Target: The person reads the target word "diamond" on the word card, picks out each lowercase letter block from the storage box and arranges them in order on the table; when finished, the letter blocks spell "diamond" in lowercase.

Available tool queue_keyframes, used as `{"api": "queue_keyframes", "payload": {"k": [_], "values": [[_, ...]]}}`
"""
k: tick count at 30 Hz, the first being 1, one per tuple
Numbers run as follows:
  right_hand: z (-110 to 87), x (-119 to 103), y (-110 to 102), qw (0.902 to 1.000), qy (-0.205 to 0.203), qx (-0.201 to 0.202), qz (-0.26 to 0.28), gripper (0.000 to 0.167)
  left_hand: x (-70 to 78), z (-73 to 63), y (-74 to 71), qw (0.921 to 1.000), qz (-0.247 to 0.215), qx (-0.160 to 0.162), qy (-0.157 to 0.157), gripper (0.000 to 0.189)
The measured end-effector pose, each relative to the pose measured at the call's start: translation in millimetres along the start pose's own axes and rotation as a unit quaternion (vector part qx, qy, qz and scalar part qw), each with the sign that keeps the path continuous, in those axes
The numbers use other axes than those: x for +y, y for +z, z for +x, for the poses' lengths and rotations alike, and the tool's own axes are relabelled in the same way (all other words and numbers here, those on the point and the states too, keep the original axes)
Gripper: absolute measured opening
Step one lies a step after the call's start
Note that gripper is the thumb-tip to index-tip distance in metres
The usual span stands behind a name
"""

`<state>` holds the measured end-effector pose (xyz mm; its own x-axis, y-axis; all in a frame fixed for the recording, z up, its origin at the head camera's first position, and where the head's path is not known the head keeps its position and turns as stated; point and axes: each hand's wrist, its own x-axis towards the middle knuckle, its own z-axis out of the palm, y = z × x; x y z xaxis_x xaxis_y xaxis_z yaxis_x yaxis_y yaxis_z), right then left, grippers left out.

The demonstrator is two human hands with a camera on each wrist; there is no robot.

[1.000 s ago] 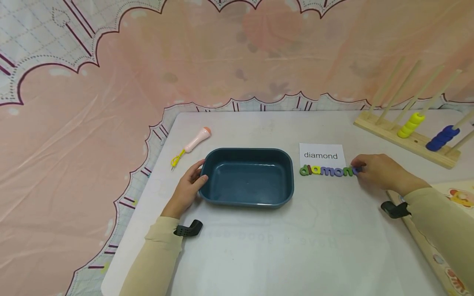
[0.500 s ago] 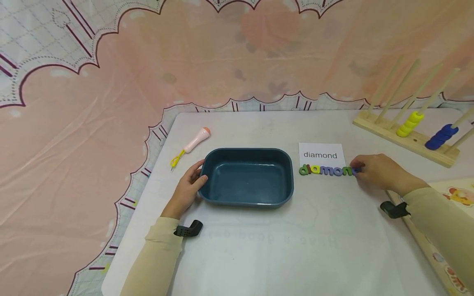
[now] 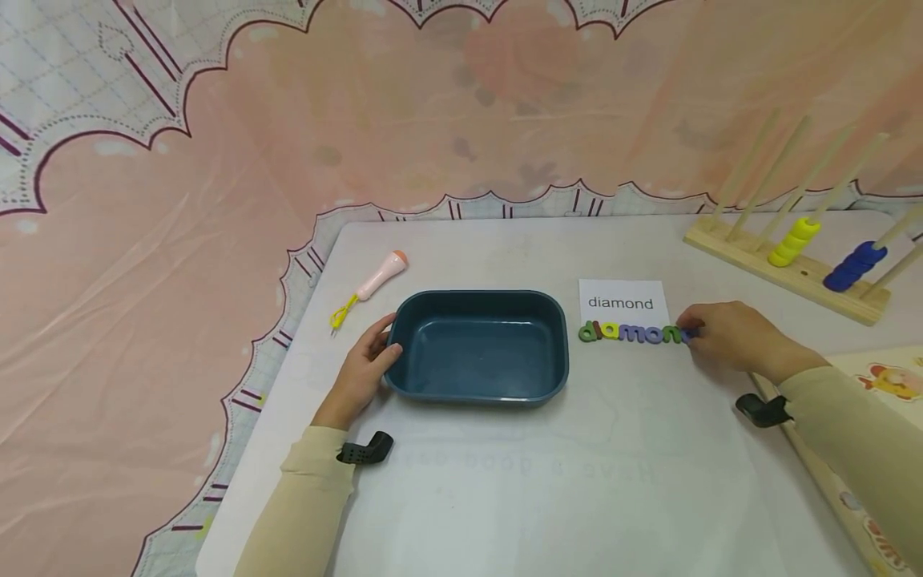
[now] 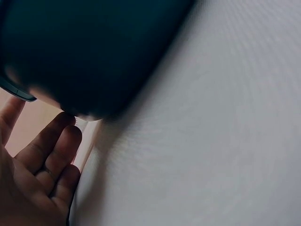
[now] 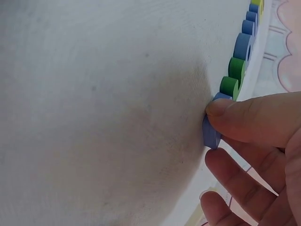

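A dark teal rectangular tray (image 3: 479, 361) sits on the white table, its inside bare. My left hand (image 3: 358, 373) holds its left end, thumb over the rim and fingers against the outer wall; the left wrist view shows those fingers (image 4: 61, 141) under the tray's curved side. To the right, a white card (image 3: 622, 298) reads "diamond", and below it several coloured letters (image 3: 634, 333) form a row. At the row's right end my right hand (image 3: 735, 336) pinches a blue-purple letter (image 5: 211, 129) between thumb and fingers, beside a green letter (image 5: 233, 77). The fingers partly hide its shape.
Behind the tray's left end lies a pink pen-like stick (image 3: 382, 274) with a yellow tip. A wooden abacus (image 3: 786, 268) with yellow and blue beads stands at the back right. Under the right forearm is a wooden board (image 3: 883, 373) with printed pictures.
The head view has shifted very slightly. Both hands keep their places at the tray and the last letter, with no clear movement of either object.
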<state>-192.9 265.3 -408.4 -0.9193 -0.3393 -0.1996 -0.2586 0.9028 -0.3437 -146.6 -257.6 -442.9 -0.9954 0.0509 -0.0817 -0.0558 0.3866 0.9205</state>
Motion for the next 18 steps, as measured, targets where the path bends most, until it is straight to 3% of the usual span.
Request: {"api": "queue_keyframes", "payload": {"k": [18], "values": [[1.4, -0.3, 0.2, 1.0, 0.007, -0.003, 0.001, 0.03, -1.6, 1.3, -0.2, 1.0, -0.003, 0.001, 0.004, 0.057]]}}
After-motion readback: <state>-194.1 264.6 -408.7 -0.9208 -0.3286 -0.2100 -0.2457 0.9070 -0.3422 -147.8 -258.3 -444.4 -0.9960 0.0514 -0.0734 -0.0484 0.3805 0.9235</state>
